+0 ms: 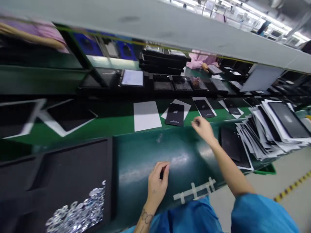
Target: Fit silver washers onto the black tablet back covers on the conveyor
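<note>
My left hand (pixel 158 183) hovers over the dark green work surface (pixel 136 161), its thumb and index finger pinched together. Anything between those fingertips is too small to make out. Farther off, my right hand (pixel 204 128) reaches to the edge of the green belt (pixel 111 124), fingers curled; what they hold, if anything, is hidden. Just beyond it lies a black flat panel (pixel 203 108) on a white sheet. Left of that, another black panel (pixel 175 114) with small light print rests partly over a white sheet. A plain white sheet (pixel 146 116) lies farther left.
Small shiny silver pieces (pixel 80 210) are heaped in a black tray (pixel 80 165) at left. A leaning stack of white sheets and black panels (pixel 269 129) stands at right. A white shelf (pixel 155 24) crosses overhead. Co-workers in pink sleeves (pixel 200 60) are across the line.
</note>
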Demonstrator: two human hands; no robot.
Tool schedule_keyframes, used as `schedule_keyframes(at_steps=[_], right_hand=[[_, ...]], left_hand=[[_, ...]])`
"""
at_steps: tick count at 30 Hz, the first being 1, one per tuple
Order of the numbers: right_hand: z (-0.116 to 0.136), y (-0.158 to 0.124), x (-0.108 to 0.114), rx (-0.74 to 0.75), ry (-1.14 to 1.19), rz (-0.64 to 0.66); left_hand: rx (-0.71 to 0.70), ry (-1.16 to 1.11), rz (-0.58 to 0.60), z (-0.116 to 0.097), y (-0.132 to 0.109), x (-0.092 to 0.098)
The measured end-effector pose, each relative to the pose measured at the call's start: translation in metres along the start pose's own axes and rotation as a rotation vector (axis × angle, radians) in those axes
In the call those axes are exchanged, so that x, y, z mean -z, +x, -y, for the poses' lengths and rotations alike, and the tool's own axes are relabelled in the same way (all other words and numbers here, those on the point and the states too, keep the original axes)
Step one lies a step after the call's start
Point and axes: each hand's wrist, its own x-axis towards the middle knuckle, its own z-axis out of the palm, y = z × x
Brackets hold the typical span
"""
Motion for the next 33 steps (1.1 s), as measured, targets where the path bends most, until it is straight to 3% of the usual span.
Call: schedule_keyframes(at_steps=[3,5,8,11,14,17,19,21,25,29,31,33], right_hand=[[-0.111,-0.077,0.073,-0.266,-0.182,-0.138],[-0.161,-0.119,0.099,-0.459,-0.298,-0.162],[-0.205,-0.148,0.108,-0.561,-0.331,-0.034],[-0.212,-0.146,0.111,-0.540,-0.302,0.024],[-0.180,-0.133,0.129,-0.454,-0.208,0.034],[-0.110,-0.124,0.145,-0.201,-0.079,0.204],[-0.055,-0.121,0.141,-0.010,-0.083,0.354],[-0.001,-0.119,0.120,0.163,-0.131,0.477],[0.078,-0.122,0.049,0.531,-0.167,0.684],[0.104,-0.133,-0.005,0.746,-0.084,0.817],[0.096,-0.132,-0.016,0.709,0.078,0.858],[0.076,-0.122,-0.022,0.537,0.355,0.890]], left_hand=[[0.015,-0.007,0.035,0.001,-0.001,-0.002],[0.016,-0.006,0.054,0.001,-0.001,-0.003],[0.008,0.006,0.064,0.000,0.001,-0.004],[0.013,0.007,0.091,-0.001,0.007,0.000],[0.080,-0.015,0.076,0.002,0.012,0.009],[0.190,-0.045,0.031,0.007,0.014,0.019],[0.259,-0.067,0.018,0.009,0.016,0.025],[0.310,-0.087,0.009,0.008,0.019,0.032],[0.306,-0.034,0.044,0.002,0.035,0.050],[0.242,0.076,0.127,-0.002,0.063,0.059],[0.238,0.127,0.193,-0.001,0.079,0.056],[0.233,0.166,0.269,0.001,0.095,0.049]])
